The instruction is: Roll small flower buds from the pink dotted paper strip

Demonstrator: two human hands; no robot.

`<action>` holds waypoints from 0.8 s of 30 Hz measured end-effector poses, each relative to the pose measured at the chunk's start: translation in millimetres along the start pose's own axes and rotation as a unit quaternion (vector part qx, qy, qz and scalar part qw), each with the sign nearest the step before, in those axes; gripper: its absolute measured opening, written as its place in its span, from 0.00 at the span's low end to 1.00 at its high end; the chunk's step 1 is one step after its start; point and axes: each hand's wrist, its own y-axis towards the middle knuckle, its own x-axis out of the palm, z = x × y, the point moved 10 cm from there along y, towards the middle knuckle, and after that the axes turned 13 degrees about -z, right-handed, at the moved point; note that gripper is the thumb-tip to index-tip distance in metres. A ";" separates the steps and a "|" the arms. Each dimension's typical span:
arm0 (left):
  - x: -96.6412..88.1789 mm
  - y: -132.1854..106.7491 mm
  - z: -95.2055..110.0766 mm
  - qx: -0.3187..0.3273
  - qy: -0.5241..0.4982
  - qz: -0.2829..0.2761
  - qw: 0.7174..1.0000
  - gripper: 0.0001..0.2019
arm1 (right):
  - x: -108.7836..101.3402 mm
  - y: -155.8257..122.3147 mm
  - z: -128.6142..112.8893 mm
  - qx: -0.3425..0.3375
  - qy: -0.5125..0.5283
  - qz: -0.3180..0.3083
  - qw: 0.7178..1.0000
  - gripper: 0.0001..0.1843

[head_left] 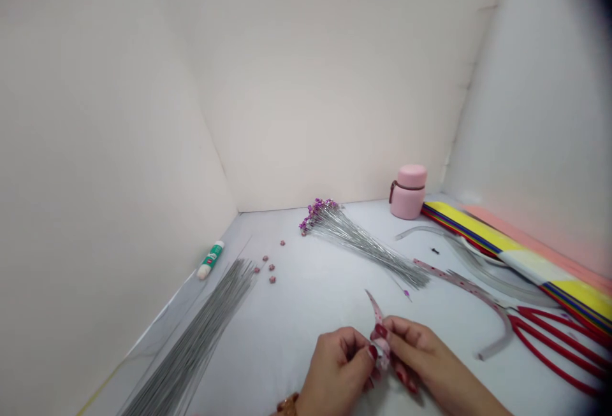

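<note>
The left hand (335, 371) and right hand (411, 346) pinch their fingers shut on a light, soft pink dotted paper strip (376, 309), easily creased and best held at its tight curl.

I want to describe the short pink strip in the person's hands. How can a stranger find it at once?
At the front of the white work surface, the left hand and right hand meet. Pinched between them, a short dotted pink paper strip points upward. Unlike the longer dotted strip lying to the right, it is held off the surface.
</note>
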 end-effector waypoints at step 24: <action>8.8 -10.4 29.7 0.100 0.197 0.002 0.975 0.06 | -7.0 -3.8 -11.4 -0.058 0.037 0.033 0.997 0.18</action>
